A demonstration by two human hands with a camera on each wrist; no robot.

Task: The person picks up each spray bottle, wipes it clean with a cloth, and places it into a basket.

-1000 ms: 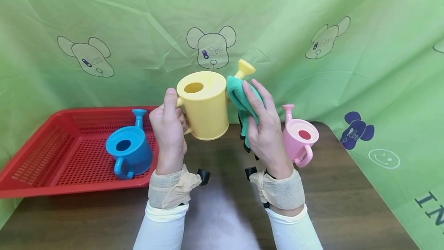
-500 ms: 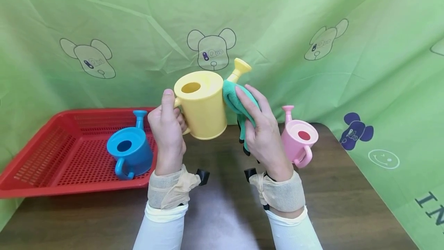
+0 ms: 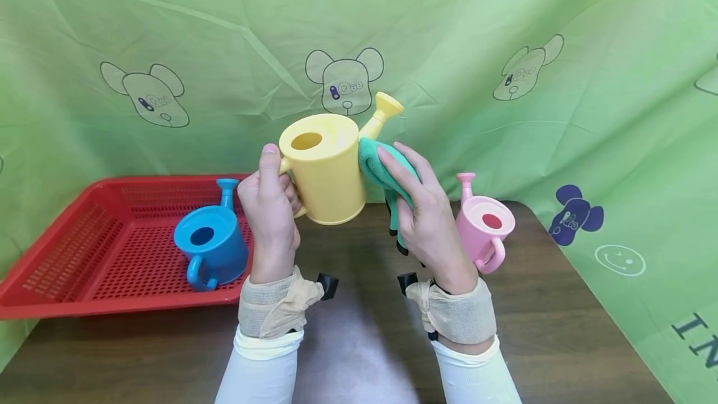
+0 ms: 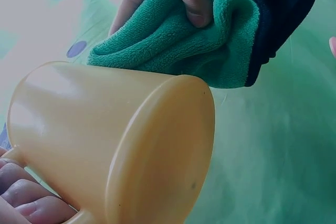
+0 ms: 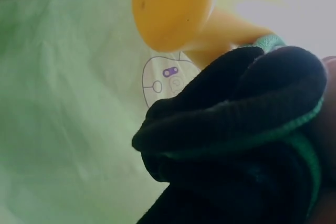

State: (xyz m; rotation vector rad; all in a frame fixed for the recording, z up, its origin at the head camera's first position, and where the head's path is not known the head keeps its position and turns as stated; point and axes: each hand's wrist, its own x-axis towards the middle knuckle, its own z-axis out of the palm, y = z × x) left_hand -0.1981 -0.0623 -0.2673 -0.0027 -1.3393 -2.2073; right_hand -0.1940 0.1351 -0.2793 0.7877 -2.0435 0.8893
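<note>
A yellow toy watering can [image 3: 330, 186] is held up above the table, its spout pointing up and to the right. My left hand [image 3: 272, 217] grips its handle, thumb up along the top. In my right hand [image 3: 430, 223] is a folded green cloth [image 3: 387, 164] with dark edging, held against the can's side at the lower part of the spout. Seen from the left wrist, the cloth [image 4: 173, 40] lies along the can's wall, and a few small dark specks mark the can's base [image 4: 168, 156]. Dark folds of the cloth [image 5: 236, 114] fill much of the right wrist view.
On the left of the wooden table [image 3: 359, 341] stands a red plastic basket [image 3: 129, 307] with a blue watering can [image 3: 210, 245] inside. A pink watering can [image 3: 483, 229] stands at the right, beyond my right wrist. A green printed curtain [image 3: 235, 67] hangs behind.
My right hand and the cloth have slid down the spout toward the can's body, uncovering more of the spout. The yellow can has shifted slightly left with my left hand.
</note>
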